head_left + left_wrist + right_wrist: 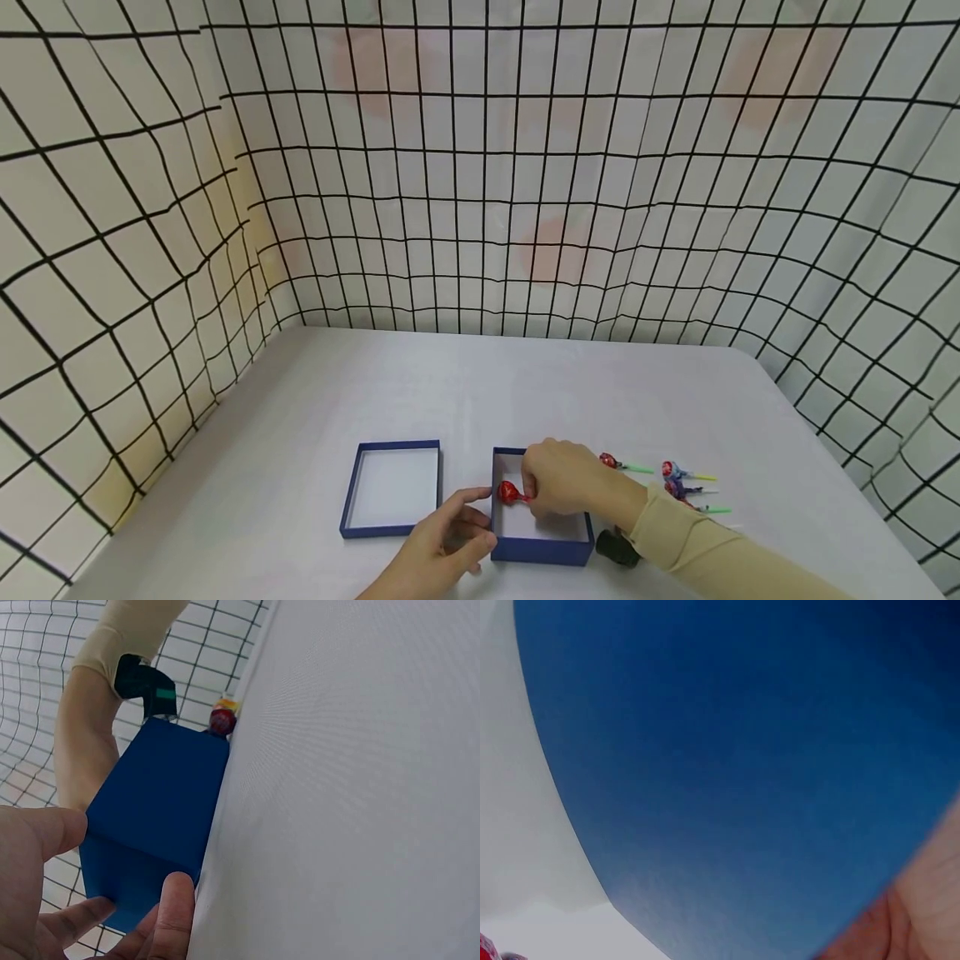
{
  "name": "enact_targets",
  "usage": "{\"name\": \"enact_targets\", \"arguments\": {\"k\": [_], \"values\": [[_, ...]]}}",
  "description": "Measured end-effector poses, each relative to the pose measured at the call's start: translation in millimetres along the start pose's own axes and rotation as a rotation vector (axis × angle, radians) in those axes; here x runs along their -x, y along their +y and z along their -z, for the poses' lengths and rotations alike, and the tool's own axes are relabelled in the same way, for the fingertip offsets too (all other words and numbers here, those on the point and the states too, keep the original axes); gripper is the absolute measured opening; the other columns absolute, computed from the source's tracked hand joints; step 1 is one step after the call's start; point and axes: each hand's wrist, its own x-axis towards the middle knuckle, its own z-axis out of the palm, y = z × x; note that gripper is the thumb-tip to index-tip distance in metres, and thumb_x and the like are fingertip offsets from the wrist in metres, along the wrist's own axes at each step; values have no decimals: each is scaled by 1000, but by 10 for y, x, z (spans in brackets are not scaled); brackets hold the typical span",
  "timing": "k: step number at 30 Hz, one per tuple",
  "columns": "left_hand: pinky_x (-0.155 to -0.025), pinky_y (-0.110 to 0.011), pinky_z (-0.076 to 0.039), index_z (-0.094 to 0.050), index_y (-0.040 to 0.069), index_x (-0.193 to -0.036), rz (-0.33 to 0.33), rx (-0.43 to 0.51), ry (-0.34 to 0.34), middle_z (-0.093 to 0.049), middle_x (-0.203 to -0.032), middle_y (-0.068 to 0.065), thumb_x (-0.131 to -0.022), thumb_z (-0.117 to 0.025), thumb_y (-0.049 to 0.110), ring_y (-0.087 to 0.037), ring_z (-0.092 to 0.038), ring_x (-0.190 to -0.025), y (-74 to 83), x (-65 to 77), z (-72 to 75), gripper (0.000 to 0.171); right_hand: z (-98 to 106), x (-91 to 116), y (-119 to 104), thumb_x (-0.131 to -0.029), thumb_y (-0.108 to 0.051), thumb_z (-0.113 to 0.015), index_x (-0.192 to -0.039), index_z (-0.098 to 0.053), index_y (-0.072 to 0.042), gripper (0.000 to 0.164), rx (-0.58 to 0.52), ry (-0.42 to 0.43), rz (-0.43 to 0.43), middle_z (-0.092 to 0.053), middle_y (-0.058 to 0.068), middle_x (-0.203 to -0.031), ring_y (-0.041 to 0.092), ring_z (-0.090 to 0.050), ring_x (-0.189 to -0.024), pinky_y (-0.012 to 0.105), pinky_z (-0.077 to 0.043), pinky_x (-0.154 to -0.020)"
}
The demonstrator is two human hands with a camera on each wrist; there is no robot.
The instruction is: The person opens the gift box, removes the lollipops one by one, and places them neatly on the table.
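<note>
A blue box with a pale inside stands open on the table. My right hand reaches down into it and pinches the stick end of a red-wrapped lollipop, whose head lies toward the left wall. The stick is hidden behind the fingers. Beside that wall rests my left hand, its thumb and fingers spread against the box. In the left wrist view, the fingertips touch the blue side. The box wall fills most of the right wrist view, hiding much of the right hand.
Left of the box lies its shallow blue-rimmed lid, inside facing up. Several wrapped lollipops lie to the right: a red one with a green stick, and a cluster farther right. Black netting surrounds the white table.
</note>
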Motion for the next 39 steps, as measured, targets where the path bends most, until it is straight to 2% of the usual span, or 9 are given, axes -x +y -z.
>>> {"name": "enact_targets", "arguments": {"k": [10, 17, 24, 32, 39], "values": [[-73, -22, -57, -51, 12, -156, -24, -5, -1, -67, -123, -11, -108, -67, 28, -13, -70, -83, 3, -5, 1, 53, 129, 44, 89, -75, -2, -87, -70, -70, -20, 25, -113, 15, 107, -64, -10, -65, 8, -55, -61, 26, -45, -55], [-73, -23, -58, -52, 15, -155, -7, -7, 4, -66, -123, -11, -107, -67, 27, -15, -70, -88, 30, -17, -5, 51, 249, 109, 186, -78, -6, -84, -73, -70, -24, 23, -193, 4, 117, -62, -13, -65, 7, -55, -63, 26, -45, -57], [-74, -23, -58, -52, 15, -155, 26, -7, 13, -67, -123, -10, -107, -68, 28, -18, -69, -90, 6, -5, -14, 53, 367, 209, 317, -80, -3, -81, -79, -72, -21, 21, -295, -25, 161, -63, -11, -71, 7, -57, -67, 24, -47, -60], [-74, -23, -58, -51, 13, -156, 21, 2, 8, -66, -124, -12, -107, -68, 28, -18, -69, -89, -4, -9, -11, 53, 499, 362, 512, -86, -4, -77, -89, -76, -15, 12, -361, -47, 205, -65, -11, -76, 5, -57, -70, 22, -50, -63], [-73, -24, -58, -51, 12, -156, -3, -6, 13, -66, -124, -12, -107, -68, 26, -16, -69, -87, 0, -2, -8, 53, 545, 498, 737, -92, -7, -75, -95, -77, -9, 4, -481, -152, 199, -70, -6, -79, 7, -65, -72, 24, -57, -68]]}}
